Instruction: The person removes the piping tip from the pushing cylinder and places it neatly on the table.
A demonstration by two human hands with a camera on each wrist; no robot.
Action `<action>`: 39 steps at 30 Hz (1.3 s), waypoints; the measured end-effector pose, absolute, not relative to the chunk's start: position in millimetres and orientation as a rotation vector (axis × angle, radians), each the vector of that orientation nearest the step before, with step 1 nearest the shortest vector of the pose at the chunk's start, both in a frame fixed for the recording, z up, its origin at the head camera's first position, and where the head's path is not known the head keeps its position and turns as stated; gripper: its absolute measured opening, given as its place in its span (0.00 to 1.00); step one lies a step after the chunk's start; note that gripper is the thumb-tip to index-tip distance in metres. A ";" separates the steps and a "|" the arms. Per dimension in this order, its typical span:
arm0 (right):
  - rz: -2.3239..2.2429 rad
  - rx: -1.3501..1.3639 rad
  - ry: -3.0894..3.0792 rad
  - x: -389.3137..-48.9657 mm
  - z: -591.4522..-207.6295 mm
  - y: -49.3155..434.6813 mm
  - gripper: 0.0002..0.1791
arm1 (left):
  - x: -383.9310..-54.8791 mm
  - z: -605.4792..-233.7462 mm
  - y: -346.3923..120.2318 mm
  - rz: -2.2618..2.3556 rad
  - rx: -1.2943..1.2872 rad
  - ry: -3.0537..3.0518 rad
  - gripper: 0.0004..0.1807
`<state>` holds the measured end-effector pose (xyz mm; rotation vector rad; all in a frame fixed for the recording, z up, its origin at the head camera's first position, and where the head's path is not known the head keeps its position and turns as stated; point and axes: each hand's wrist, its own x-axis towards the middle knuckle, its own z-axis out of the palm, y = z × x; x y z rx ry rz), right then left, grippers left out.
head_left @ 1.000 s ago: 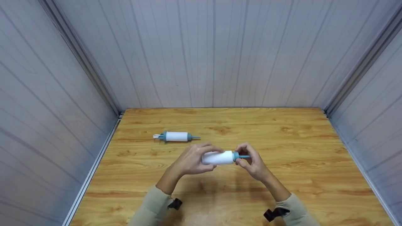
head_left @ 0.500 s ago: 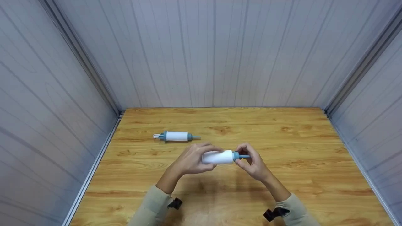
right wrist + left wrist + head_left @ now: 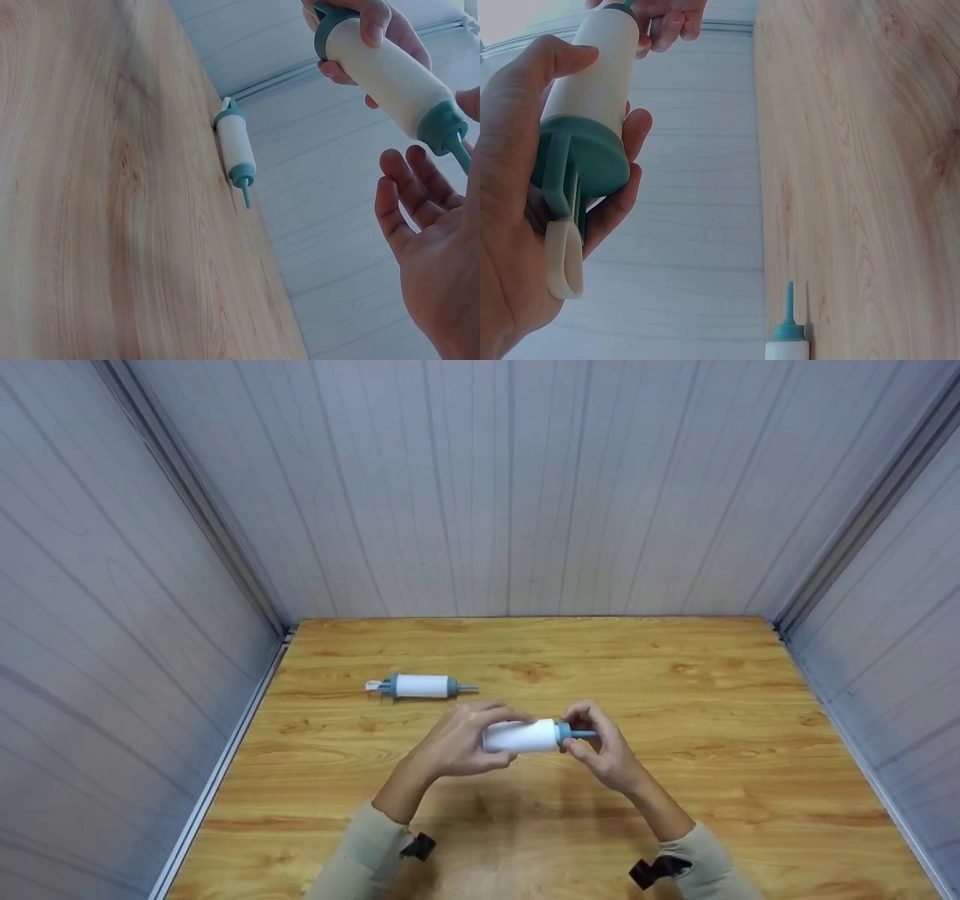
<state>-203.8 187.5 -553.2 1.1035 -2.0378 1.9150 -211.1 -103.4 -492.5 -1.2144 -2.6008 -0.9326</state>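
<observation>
A white syringe-like dispenser (image 3: 529, 736) with teal ends is held up above the table, its nozzle pointing right. My left hand (image 3: 469, 739) grips the white barrel, thumb on one side and fingers around the other. Behind that grip, the left wrist view shows a teal flange (image 3: 592, 154) and a pale loop (image 3: 564, 259) at the rear end. My right hand (image 3: 606, 751) pinches the teal nozzle cap (image 3: 563, 733) between thumb and forefinger. Its other fingers (image 3: 401, 187) stand away from the cap in the right wrist view.
A second dispenser (image 3: 422, 685) of the same look lies on the wood-grain table (image 3: 720, 720), behind and left of the hands, its nozzle to the right. Pale panel walls (image 3: 480, 495) stand at the back and both sides.
Both hands and the held dispenser stay in nearly the same place. The right thumb and forefinger shift slightly at the nozzle cap. The second dispenser lies unmoved.
</observation>
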 end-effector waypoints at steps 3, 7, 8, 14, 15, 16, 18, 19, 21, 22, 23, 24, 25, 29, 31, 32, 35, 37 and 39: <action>1.947 1.062 -2.074 -202.7 -552.1 187.6 0.13 | -211.5 -492.1 -103.2 -0.925 -1.211 -2.602 0.26; 1.969 1.026 -2.099 -201.2 -551.3 187.7 0.11 | -212.7 -492.6 -103.0 -0.912 -1.209 -2.600 0.27; 1.965 1.029 -2.097 -201.3 -551.3 187.5 0.11 | -212.8 -492.4 -102.9 -0.909 -1.209 -2.599 0.26; 1.932 1.069 -2.056 -203.0 -552.9 187.1 0.14 | -214.2 -493.9 -102.7 -0.913 -1.205 -2.605 0.26; 1.927 1.075 -2.048 -203.2 -553.5 187.1 0.14 | -214.3 -494.1 -102.7 -0.914 -1.205 -2.607 0.26; 1.924 1.080 -2.042 -203.3 -554.0 187.1 0.15 | -214.3 -494.0 -102.7 -0.915 -1.206 -2.608 0.27; 1.914 1.088 -2.029 -203.2 -554.7 187.0 0.15 | -214.1 -493.5 -102.6 -0.914 -1.211 -2.604 0.26; 1.913 1.092 -2.021 -203.2 -555.1 187.0 0.16 | -214.2 -493.5 -102.6 -0.913 -1.215 -2.600 0.26; 1.901 1.094 -2.014 -203.1 -555.2 187.0 0.16 | -214.2 -493.3 -102.5 -0.912 -1.218 -2.600 0.27; 1.896 1.094 -2.012 -203.1 -555.4 187.2 0.16 | -214.3 -493.4 -102.4 -0.910 -1.219 -2.600 0.27; 1.887 1.093 -2.010 -203.2 -555.7 187.5 0.17 | -214.5 -493.6 -102.3 -0.908 -1.220 -2.599 0.26; 1.877 1.092 -2.010 -203.2 -555.8 187.9 0.17 | -214.7 -493.7 -102.1 -0.907 -1.220 -2.600 0.26; 1.870 1.092 -2.008 -203.3 -556.0 188.1 0.17 | -214.8 -493.8 -102.1 -0.906 -1.220 -2.601 0.26; 1.845 1.095 -2.000 -203.7 -556.8 189.6 0.17 | -215.7 -494.5 -101.9 -0.895 -1.229 -2.601 0.26; 1.839 1.098 -1.996 -203.9 -556.4 190.2 0.17 | -216.1 -494.7 -101.7 -0.890 -1.233 -2.599 0.26; 1.838 1.097 -1.997 -204.0 -556.2 190.5 0.17 | -216.2 -494.8 -101.7 -0.888 -1.234 -2.598 0.26; 1.835 1.093 -2.001 -204.4 -555.1 191.2 0.18 | -216.4 -494.6 -101.6 -0.888 -1.232 -2.596 0.26; 1.842 1.088 -2.001 -204.7 -554.3 191.4 0.18 | -216.2 -494.0 -101.5 -0.892 -1.230 -2.597 0.26; 1.848 1.093 -1.991 -205.0 -554.1 191.7 0.18 | -215.9 -493.6 -101.6 -0.897 -1.230 -2.602 0.26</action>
